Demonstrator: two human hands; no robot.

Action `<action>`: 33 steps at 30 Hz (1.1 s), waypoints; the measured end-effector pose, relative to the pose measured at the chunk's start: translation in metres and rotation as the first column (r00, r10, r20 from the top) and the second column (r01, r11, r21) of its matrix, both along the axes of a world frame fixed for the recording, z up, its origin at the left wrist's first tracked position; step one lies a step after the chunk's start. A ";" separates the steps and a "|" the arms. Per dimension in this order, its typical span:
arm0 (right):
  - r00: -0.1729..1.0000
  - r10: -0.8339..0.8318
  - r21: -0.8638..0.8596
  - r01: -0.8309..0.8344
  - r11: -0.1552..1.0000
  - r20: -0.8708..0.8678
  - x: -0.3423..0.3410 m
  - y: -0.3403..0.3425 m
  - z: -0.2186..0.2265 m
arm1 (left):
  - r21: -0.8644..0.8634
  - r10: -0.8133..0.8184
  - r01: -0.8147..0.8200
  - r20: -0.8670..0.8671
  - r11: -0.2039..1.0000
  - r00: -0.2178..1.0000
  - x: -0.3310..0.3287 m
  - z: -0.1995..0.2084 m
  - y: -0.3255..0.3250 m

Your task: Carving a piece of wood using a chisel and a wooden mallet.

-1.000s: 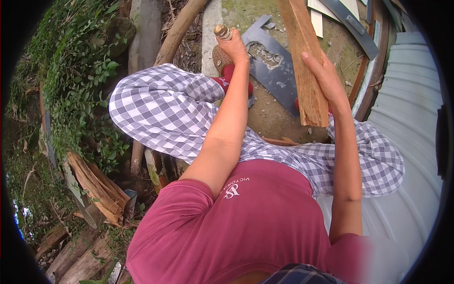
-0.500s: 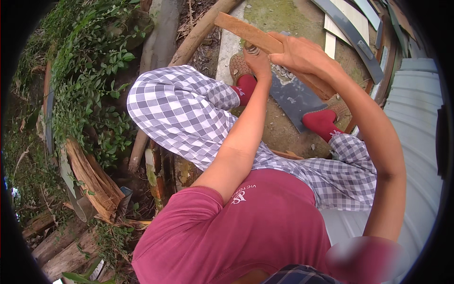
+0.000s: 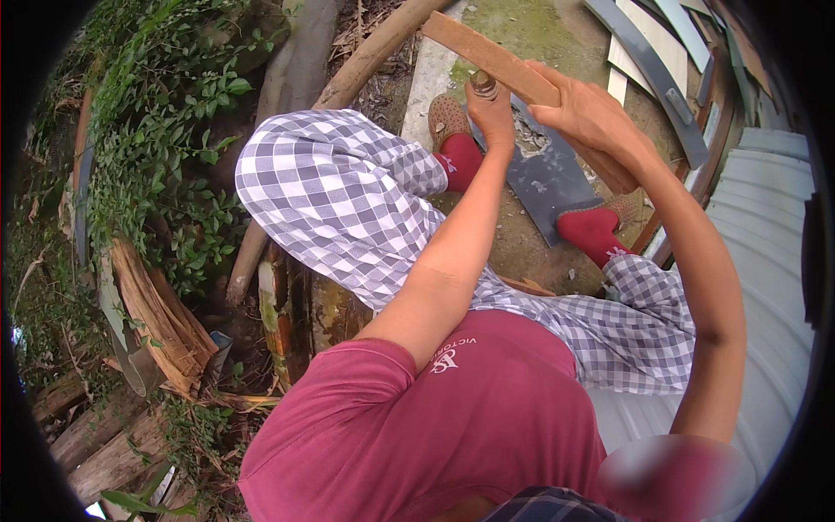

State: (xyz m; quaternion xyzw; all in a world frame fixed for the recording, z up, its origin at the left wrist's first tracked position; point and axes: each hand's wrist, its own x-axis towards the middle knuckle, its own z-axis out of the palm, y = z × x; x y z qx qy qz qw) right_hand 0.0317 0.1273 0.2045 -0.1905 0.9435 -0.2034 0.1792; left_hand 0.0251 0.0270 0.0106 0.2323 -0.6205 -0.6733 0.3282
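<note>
Across bare ground (image 3: 513,26) patched with green moss, grey chips are being strewn around a dark flat sheet (image 3: 557,187), which is being flanked by two brown shoes (image 3: 448,117) and red socks (image 3: 591,233). A ragged opening near the sheet's far end is being partly hidden by the arms and timber.

Above the sheet, a short banded tool handle (image 3: 484,84) is being held upright in the left hand (image 3: 492,120), with the fingers wrapped round it. A piece of timber (image 3: 487,59) is being clamped in the right hand (image 3: 591,109) and held slantwise over the sheet, its far end extending past the handle's top; whether the two are touching cannot be told.

On the left, the outdoor space is being bordered by a concrete strip (image 3: 430,87), a round pole (image 3: 383,56), leafy plants (image 3: 165,174) and split wood (image 3: 161,317). On the right, it is being lined by pale boards (image 3: 626,56), a long dark strip (image 3: 652,78) and ribbed metal sheeting (image 3: 757,252).
</note>
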 end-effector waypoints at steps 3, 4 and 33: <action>0.997 -0.079 -0.247 0.080 0.966 0.017 -0.019 -0.002 0.031 | 0.010 -0.032 0.032 0.078 0.999 0.996 0.001 0.007 0.001; 0.994 -0.109 -0.280 0.097 0.955 -0.027 -0.026 -0.007 0.049 | 0.002 -0.035 0.035 0.145 0.999 0.989 -0.002 0.012 0.000; 0.395 -0.545 -0.494 0.869 -0.042 0.740 0.142 0.101 -0.032 | -0.290 -0.151 0.163 0.064 0.943 0.986 -0.015 0.043 -0.013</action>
